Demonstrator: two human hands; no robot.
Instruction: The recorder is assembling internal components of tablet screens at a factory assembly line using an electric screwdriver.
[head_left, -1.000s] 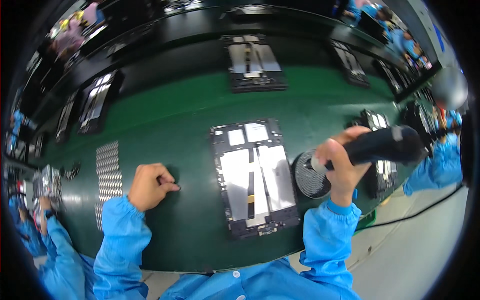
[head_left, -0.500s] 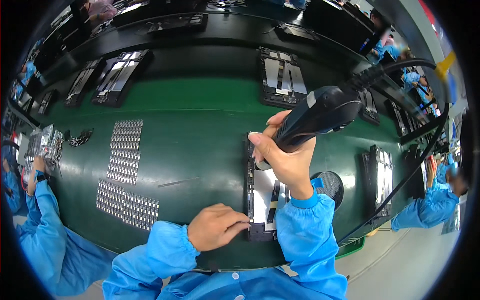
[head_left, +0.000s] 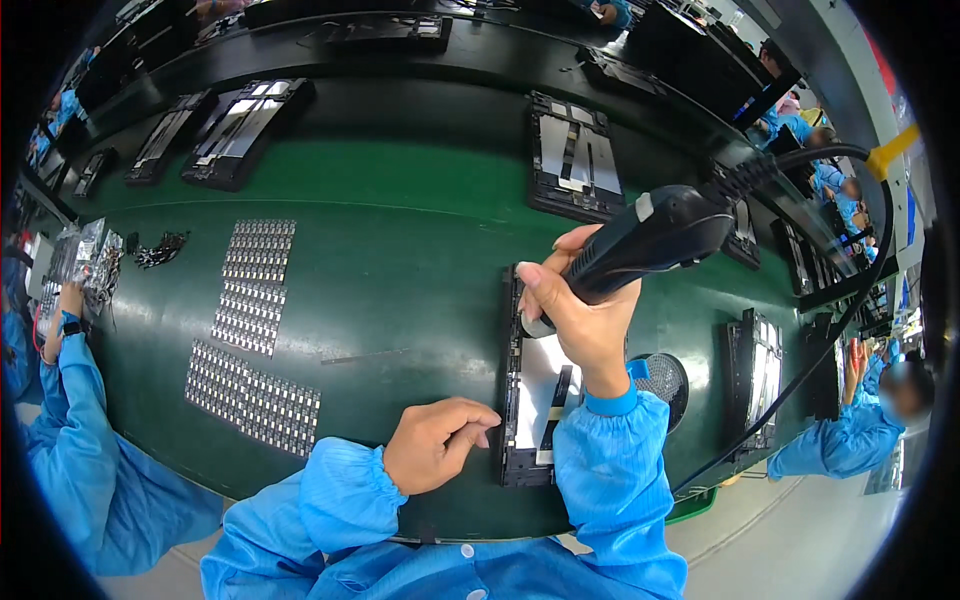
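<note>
My right hand (head_left: pixel 592 325) is wrapped around a thick black electric screwdriver (head_left: pixel 655 238), held at a slant with its lower end over the upper part of an opened tablet-like device (head_left: pixel 535 385). The tip is hidden behind my fingers. That device lies lengthwise before me, with a black frame and a pale inner panel crossed by a dark strip. Partly covering its right side is my right forearm. Just left of the device's lower left edge, my left hand (head_left: pixel 432 445) is curled, thumb and forefinger together; anything between them is too small to make out.
Sheets of small chip-like parts (head_left: pixel 255 395) lie left on the green table (head_left: pixel 400 260), near a thin strip (head_left: pixel 365 356). A round dark mesh-topped dish (head_left: pixel 662 388) sits right. Similar devices (head_left: pixel 575 155) stand behind. The screwdriver's cable (head_left: pixel 850 310) hangs at right. Co-workers sit both sides.
My left fingers have curled in more and drawn slightly back from the device's edge. The right hand keeps its hold on the screwdriver over the device. The whole view has shifted a little.
</note>
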